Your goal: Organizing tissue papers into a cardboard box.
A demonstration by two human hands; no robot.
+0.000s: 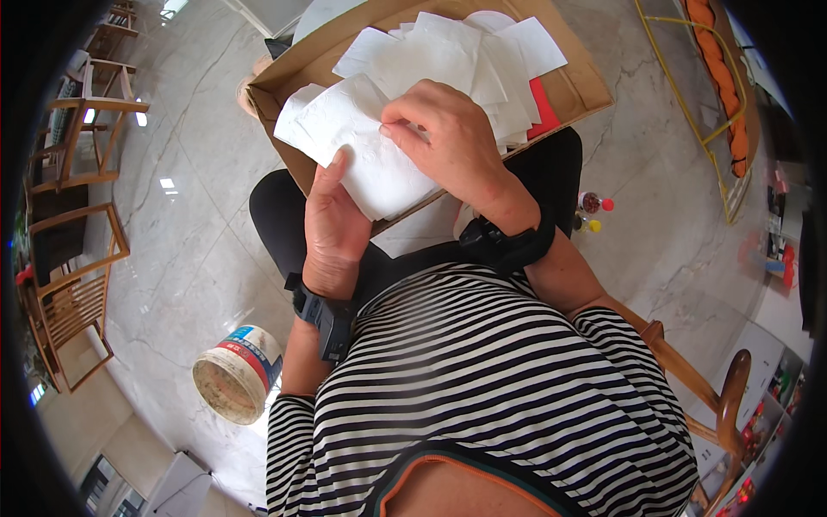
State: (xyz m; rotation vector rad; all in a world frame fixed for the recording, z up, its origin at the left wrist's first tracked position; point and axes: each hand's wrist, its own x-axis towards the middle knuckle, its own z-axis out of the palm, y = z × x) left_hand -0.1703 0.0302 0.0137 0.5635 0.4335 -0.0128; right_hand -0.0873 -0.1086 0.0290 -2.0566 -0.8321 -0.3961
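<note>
My left hand (336,213) grips a stack of white paper napkins (362,129) from below, its thumb resting on the top sheet. Over the same stack, my right hand (446,136) pinches with thumb and forefinger at a sheet's edge. A shallow cardboard box (303,61) lies across my knees under both hands. Inside it, a loose heap of more white napkins (439,58) spreads out at the far side. Something flat and red (543,110) shows beneath that heap at the right. The underside of the held stack is hidden.
A used plastic bucket (236,375) sits on the marble-look floor at my left. Two small bottles (591,203) with red and yellow caps stand by my right knee. Wooden chairs (77,297) line the left. A yellow metal frame (704,97) is at the right.
</note>
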